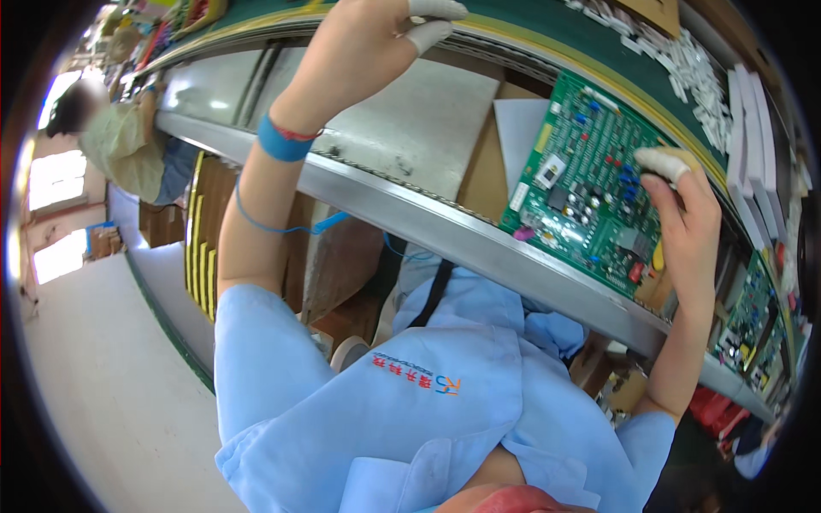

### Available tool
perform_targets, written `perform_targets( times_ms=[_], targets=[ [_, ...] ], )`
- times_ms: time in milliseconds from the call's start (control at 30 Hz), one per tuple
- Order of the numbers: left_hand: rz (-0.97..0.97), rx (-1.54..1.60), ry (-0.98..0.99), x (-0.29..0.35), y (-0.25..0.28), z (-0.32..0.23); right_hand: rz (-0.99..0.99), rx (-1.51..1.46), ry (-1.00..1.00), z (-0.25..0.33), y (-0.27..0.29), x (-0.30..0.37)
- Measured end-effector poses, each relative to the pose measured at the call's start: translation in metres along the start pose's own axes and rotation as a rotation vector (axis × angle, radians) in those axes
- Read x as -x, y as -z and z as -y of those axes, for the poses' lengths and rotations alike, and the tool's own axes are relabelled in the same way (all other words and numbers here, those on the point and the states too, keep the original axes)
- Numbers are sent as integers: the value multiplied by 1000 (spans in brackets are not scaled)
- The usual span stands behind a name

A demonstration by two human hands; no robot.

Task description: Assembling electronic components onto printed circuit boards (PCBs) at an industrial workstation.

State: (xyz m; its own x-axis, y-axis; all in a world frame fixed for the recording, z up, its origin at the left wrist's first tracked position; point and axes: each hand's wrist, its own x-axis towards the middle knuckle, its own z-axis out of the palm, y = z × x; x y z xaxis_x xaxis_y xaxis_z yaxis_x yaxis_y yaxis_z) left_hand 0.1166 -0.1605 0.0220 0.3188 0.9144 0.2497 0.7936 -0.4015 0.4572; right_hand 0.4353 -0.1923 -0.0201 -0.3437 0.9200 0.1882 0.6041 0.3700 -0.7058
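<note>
Head view, near to far. A pale blue smock (410,410) fills the foreground, and behind it runs a steel rail (428,227) along the workbench.

The right hand (688,227) holds the green board (590,192) by its right edge; a thumb in a white cot (660,161) presses on the component face, and the fingers behind the board are hidden. The board sits tilted, its lower edge at or just above the rail, left of a rack of like boards (753,316).

Risk, as a judgement: an edge pinch by one hand may let the board pivot and knock its lower corner on the rail, or the thumb may bend the small upright parts beside it.

The board is densely populated: blue and red parts, a white connector, dark chips.

The left hand (359,43), blue strap (282,141) and cord (282,227) at the wrist, reaches far up towards the green belt (530,21); fingertips in cots are loosely curled, and whether they hold anything cannot be told.
</note>
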Motion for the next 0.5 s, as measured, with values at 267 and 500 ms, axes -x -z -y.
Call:
perform_targets(
  times_ms=[267,500],
  targets=[
    [227,-38,-340,7,-76,-15,-23,-3,24,-8,-7,-5],
    [309,-174,-398,11,-88,-27,-78,10,90,-20,-6,-3]
  ],
)
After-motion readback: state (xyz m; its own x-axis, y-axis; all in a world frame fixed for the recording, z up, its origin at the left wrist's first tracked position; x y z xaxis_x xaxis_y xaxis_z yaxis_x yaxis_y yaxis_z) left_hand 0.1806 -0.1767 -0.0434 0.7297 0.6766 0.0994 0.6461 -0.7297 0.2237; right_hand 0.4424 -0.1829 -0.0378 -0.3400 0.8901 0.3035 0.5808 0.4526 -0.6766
